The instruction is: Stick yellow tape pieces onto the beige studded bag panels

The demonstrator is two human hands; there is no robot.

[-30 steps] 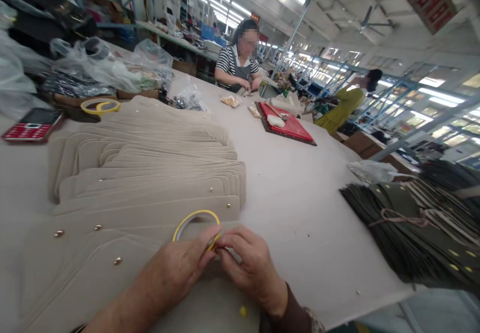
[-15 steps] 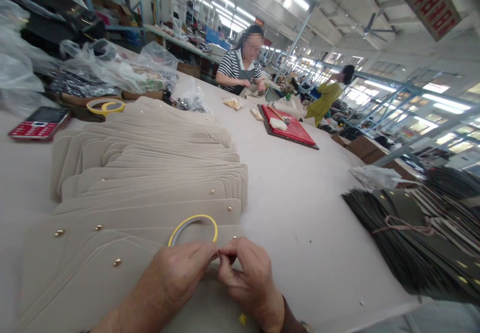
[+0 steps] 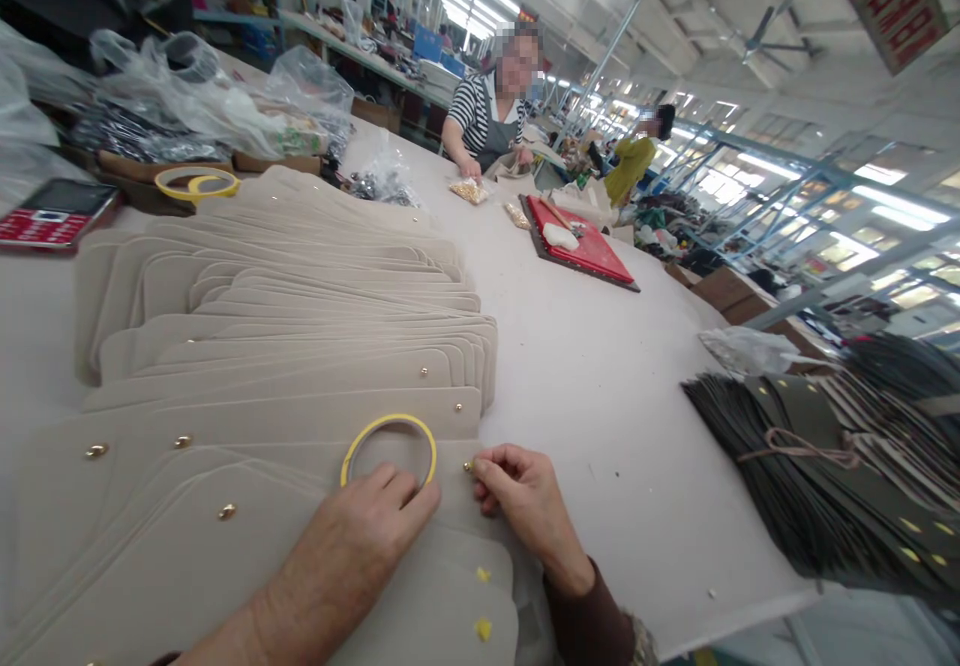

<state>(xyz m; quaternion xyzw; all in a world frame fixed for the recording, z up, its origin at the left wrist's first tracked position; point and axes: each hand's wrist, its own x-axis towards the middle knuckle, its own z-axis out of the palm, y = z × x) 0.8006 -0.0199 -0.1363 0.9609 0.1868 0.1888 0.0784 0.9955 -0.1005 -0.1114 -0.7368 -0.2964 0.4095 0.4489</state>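
Left hand (image 3: pixel 367 526) curls over the tape roll (image 3: pixel 433 452); right hand (image 3: pixel 529 508) pinches at a stud (image 3: pixel 466 466) — hold unclear. Two yellow tabs (image 3: pixel 483 630) placed; other studs (image 3: pixel 227 512) bare.

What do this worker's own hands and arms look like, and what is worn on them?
Both the left hand and the right hand are ungloved. A dark brown sleeve covers the right arm down to near the wrist, with a mottled, patterned patch further up. The left forearm is bare, with just a dark edge showing at the picture's bottom.
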